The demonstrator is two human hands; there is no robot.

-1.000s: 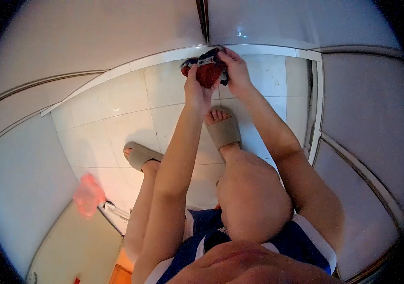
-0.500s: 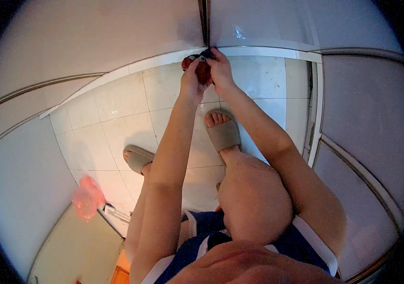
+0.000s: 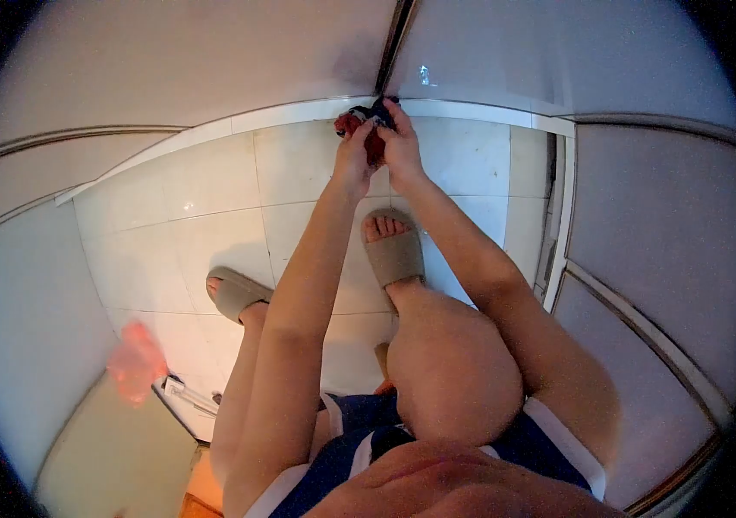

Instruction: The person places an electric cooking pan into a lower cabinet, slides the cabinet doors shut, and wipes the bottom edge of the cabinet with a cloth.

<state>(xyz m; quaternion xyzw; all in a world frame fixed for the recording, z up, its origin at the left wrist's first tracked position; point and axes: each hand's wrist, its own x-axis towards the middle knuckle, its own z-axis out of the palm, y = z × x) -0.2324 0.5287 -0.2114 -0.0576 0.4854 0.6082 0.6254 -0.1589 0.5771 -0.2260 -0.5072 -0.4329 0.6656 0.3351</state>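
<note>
A bunched dark red and navy cloth with white patches (image 3: 374,148) is between my two hands, close to the foot of the wall panels. My left hand (image 3: 354,161) is closed on its left side, thumb on top. From the right, my right hand (image 3: 402,154) grips the same cloth, with its index finger stretched toward the gap between the panels. Most of the fingers below the cloth are hidden. Right behind the cloth runs the white baseboard (image 3: 286,112), below the dark vertical seam (image 3: 394,47).
My feet in grey-green slippers (image 3: 392,250) stand on pale floor tiles (image 3: 161,250). At the lower left lies a pink plastic bag (image 3: 136,363), beside a white strip-like object (image 3: 188,395) and an orange wooden piece (image 3: 204,483). Grey panels (image 3: 661,190) close in the right side.
The view has shifted slightly, so the floor and bag sit farther left. Both hands still hold the cloth at the same corner, with only a small change in finger position.
</note>
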